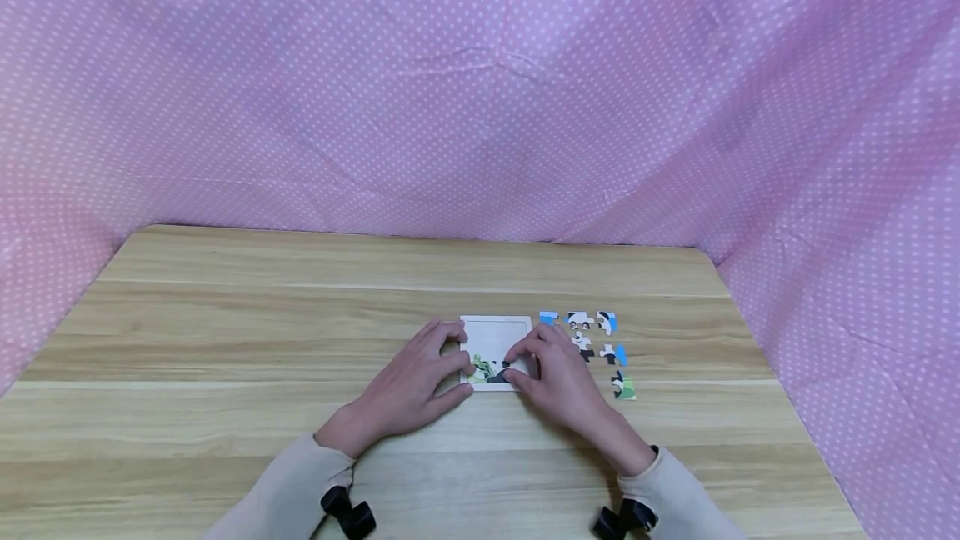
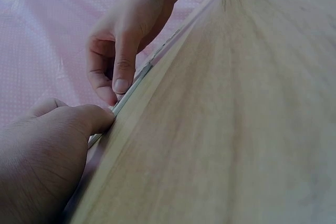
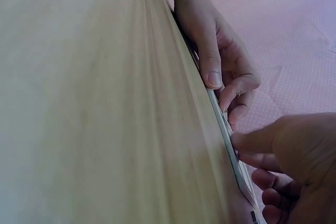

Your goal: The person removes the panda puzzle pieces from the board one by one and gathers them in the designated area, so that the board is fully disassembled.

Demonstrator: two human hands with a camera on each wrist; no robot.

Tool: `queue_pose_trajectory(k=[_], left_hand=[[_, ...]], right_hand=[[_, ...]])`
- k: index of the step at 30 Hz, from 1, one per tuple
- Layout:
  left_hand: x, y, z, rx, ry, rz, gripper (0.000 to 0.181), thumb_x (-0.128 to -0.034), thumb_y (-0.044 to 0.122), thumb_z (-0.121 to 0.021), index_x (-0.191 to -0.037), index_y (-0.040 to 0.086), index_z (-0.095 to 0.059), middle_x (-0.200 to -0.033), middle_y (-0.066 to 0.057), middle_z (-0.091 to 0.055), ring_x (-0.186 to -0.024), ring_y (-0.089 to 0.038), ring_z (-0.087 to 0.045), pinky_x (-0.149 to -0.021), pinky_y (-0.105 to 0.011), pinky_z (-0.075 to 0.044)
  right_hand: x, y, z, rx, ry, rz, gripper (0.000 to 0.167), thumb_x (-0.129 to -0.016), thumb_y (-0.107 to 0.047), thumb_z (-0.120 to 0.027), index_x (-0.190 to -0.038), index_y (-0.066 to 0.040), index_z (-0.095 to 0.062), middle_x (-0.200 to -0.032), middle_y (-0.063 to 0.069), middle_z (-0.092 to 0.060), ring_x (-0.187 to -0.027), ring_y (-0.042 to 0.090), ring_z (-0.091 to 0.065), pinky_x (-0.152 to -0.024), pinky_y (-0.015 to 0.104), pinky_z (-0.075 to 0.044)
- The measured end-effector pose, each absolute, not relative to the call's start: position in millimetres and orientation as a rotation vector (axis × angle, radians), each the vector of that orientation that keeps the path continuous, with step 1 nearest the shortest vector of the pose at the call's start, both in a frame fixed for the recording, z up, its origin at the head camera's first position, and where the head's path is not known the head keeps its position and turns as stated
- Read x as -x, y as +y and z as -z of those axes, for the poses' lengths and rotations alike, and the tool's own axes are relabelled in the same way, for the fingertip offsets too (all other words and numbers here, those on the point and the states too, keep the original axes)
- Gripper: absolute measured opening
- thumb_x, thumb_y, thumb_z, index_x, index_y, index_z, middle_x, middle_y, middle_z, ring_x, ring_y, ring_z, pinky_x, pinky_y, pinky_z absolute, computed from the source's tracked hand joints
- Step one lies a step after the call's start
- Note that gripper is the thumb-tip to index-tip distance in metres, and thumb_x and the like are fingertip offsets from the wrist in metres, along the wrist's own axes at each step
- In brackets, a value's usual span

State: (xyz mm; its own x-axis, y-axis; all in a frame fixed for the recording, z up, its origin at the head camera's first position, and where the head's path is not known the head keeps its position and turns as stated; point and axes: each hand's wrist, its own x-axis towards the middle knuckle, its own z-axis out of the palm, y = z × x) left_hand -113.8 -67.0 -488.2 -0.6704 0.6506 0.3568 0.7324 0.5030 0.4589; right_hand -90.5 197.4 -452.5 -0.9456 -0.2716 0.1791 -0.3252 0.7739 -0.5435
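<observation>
A white jigsaw tray [image 1: 495, 318] lies on the table, with green-and-white panda pieces [image 1: 481, 368] along its lower left. My left hand [image 1: 412, 373] holds the tray at its left side, thumb by the near corner and bent fingertips on the rim and inside. Over the tray's lower right, my right hand [image 1: 558, 373] pinches a black-and-white puzzle piece [image 1: 506, 364] between thumb and index finger; the fingers hide most of it. In the right wrist view, the left thumb [image 3: 213, 79] touches the tray's near edge.
Several loose puzzle pieces lie right of the tray, among them a panda-face piece [image 1: 579, 320], a blue-edged piece [image 1: 613, 354] and a green-cornered piece [image 1: 624, 387]. The wooden table [image 1: 262, 315] meets a pink dotted cloth [image 1: 450, 107] at the back and sides.
</observation>
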Motion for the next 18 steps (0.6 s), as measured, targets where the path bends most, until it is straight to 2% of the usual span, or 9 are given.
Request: queue_pose_trajectory(k=[11, 18], left_hand=[[113.8, -67.2, 489.3, 1.199, -2.619, 0.898, 0.014, -0.1056, 0.037, -0.075, -0.11, 0.024, -0.073, -0.147, -0.01, -0.058, -0.154, -0.035, -0.046, -0.127, -0.058, -0.042], [113.3, -67.0, 489.5, 1.207, -2.625, 0.907, 0.014, -0.1064, 0.036, -0.074, -0.111, 0.023, -0.073, -0.148, -0.01, -0.057, -0.158, -0.035, -0.045, -0.135, -0.058, -0.029]], right_hand=[[90.8, 195.8, 447.8, -0.402, -2.933, -0.999, 0.021, -0.087, -0.014, -0.097, -0.098, -0.018, -0.08, -0.102, -0.007, -0.064, -0.093, 0.016, -0.047, -0.08, 0.032, -0.039], [91.5, 196.7, 448.2, -0.392, -2.912, -1.057, 0.022, -0.086, -0.013, -0.097, -0.097, -0.019, -0.079, -0.096, -0.008, -0.068, -0.088, 0.015, -0.05, -0.079, 0.033, -0.041]])
